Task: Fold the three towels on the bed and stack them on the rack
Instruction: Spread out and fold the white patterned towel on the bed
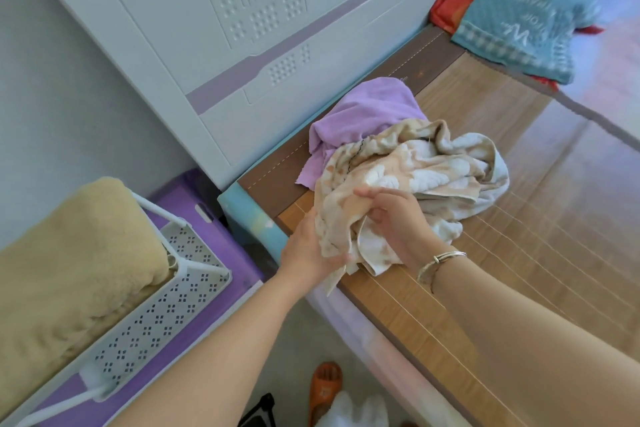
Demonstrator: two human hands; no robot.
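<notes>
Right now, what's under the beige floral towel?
Partly under the floral towel lies the purple towel, its far half showing, on the bed mat. Both hands, left and right, grip the floral towel's near edge. Anything else beneath it is covered.

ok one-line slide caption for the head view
Both hands, left hand and right hand, grip a crumpled beige floral towel beside a purple towel on the bed.

an orange slipper [325, 392] on the floor, a blue cloth [530, 7] over something red [450, 12].
</notes>
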